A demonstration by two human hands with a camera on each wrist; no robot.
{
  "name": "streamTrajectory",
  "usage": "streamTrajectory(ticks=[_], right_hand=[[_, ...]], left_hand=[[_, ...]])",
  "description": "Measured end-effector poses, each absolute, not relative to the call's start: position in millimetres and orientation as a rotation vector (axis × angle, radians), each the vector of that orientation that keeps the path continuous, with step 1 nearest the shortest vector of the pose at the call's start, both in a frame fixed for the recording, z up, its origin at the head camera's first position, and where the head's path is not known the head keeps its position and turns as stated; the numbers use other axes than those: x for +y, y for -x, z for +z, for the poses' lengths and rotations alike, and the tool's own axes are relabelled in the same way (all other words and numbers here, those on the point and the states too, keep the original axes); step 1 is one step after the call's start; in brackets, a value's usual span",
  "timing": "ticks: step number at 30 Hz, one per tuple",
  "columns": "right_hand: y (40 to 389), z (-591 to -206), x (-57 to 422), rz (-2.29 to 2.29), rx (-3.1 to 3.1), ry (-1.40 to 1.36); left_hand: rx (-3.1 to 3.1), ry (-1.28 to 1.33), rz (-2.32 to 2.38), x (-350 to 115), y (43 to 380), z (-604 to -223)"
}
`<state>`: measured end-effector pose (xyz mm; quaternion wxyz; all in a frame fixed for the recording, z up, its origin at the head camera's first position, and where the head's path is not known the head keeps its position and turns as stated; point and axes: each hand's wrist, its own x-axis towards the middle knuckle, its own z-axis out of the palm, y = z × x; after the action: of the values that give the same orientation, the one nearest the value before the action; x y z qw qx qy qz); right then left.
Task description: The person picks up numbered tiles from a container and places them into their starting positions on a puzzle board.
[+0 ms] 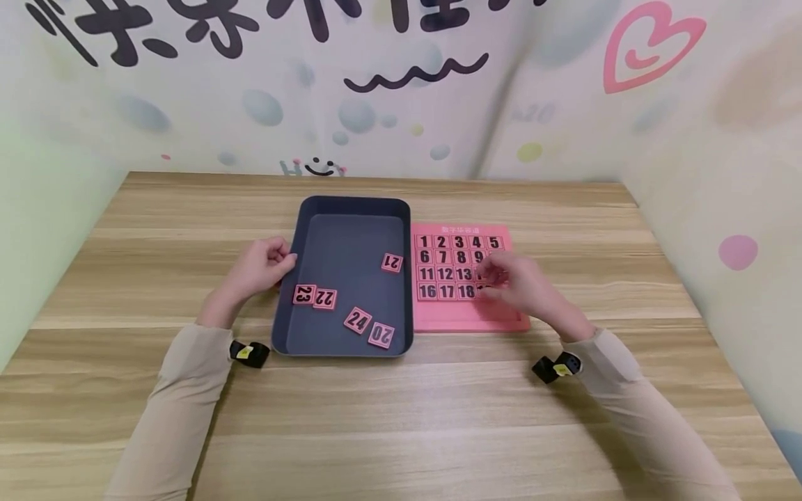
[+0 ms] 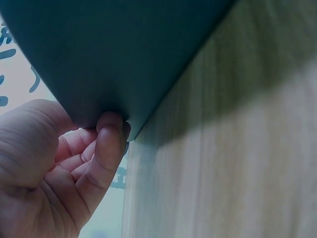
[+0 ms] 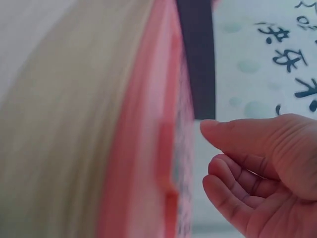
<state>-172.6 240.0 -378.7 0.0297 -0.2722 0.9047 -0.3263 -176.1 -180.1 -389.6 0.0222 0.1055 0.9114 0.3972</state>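
Note:
My left hand (image 1: 258, 268) pinches the left rim of a dark grey tray (image 1: 351, 236); in the left wrist view its thumb and fingers close on the tray's edge. Inside the tray lie loose pink number tiles: 21 (image 1: 392, 262), 23 (image 1: 304, 294), 22 (image 1: 324, 299), 24 (image 1: 357, 320) and 20 (image 1: 381, 335). Over the right side of a pink number board (image 1: 470, 320) is my right hand (image 1: 523, 282), fingers loosely bent. The right wrist view shows its thumb and fingers apart, nothing between them. Tiles up to 18 show in rows; some at the right are hidden behind this hand.
Tray and board stand side by side on a wood-grain table (image 1: 376, 424), the tray's right wall against the board's left edge. A printed wall (image 1: 413, 139) rises behind the table. Each wrist wears a small black camera, the left one (image 1: 249, 353) near the tray's front corner.

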Motion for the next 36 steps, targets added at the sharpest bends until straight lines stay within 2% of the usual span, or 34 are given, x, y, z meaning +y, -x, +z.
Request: streamTrajectory(ticks=[7,16,26,36], right_hand=[[172.5,-363.1,199.1,-1.153,2.682,0.915],[166.0,-361.8,147.8,-1.233,2.559,1.128],[150.8,-370.0,112.5,-1.075,2.490,1.288],[139.1,-375.6,98.5,-0.801,2.517,1.202]], left_hand=[[2.838,-0.332,1.226,-180.0,176.7,-389.7],[2.858,-0.345,1.212,-179.2,176.7,-389.8],[2.846,-0.340,1.223,-180.1,175.7,-389.4],[2.826,-0.353,1.293,-181.1,174.4,-387.9]])
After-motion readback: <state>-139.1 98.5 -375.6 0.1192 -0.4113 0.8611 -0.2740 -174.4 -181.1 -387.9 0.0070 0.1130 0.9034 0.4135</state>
